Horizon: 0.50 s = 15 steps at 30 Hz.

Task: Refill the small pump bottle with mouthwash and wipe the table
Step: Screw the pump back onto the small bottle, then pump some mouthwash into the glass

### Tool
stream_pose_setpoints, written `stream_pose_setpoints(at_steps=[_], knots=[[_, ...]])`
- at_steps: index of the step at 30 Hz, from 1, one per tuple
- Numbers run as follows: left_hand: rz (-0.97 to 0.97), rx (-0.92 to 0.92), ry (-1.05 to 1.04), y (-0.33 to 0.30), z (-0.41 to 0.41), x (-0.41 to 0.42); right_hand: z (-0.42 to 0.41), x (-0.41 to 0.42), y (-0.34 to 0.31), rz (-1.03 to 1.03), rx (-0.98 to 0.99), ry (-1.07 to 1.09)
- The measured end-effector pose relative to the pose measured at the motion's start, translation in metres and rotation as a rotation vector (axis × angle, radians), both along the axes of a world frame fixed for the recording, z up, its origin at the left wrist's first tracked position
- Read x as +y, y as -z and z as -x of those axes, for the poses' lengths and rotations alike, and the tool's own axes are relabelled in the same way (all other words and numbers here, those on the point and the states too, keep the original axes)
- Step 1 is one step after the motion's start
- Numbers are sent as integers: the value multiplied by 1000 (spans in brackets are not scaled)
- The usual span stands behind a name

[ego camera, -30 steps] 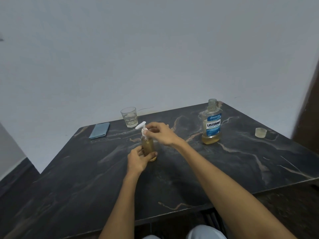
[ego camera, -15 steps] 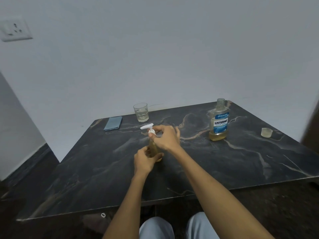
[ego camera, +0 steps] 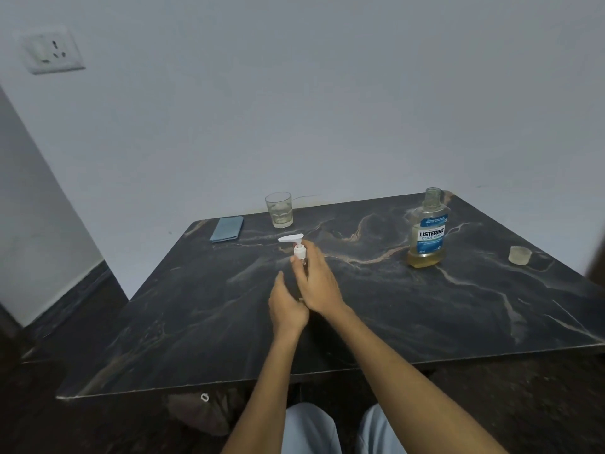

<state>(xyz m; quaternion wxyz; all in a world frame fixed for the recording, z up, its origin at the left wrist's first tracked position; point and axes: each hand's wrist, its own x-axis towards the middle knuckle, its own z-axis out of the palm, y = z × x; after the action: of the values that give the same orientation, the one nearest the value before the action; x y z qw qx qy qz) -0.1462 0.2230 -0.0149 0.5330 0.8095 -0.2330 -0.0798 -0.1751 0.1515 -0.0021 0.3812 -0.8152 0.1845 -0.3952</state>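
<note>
1. Grip first, from the head view, our only one: our right hand [ego camera: 316, 281] is wrapped around the small pump bottle [ego camera: 299, 253] at mid-bench, fingers closed on its body just under the white pump head. Our left hand [ego camera: 284, 304] sits just beside it with fingers loosely spread; we cannot tell whether it touches the bottle.
2. We judge the refill step is closing out: the pump head sits on the bottle, while the mouthwash bottle [ego camera: 427, 232] stands uncapped near the far right corner, its cap [ego camera: 520, 255] apart by the right edge.
3. Next comes wiping, which calls for letting go and reaching to the blue cloth [ego camera: 227, 228] at the far left corner of the bench [ego camera: 196, 322].
4. Our hand hides the bottle's body and its fill level.
</note>
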Motion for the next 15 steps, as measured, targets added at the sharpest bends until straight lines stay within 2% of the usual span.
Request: stream_pose_setpoints(at_steps=[2,10,15], knots=[[54,18,-70,-3,5,8,1,-3,2,-33,22,-93],[173,85,-103,-1,-7,7,2,-8,15,20,167,-118],[219,130,-213,-1,-39,-8,-6,-10,18,-80,108,-123]])
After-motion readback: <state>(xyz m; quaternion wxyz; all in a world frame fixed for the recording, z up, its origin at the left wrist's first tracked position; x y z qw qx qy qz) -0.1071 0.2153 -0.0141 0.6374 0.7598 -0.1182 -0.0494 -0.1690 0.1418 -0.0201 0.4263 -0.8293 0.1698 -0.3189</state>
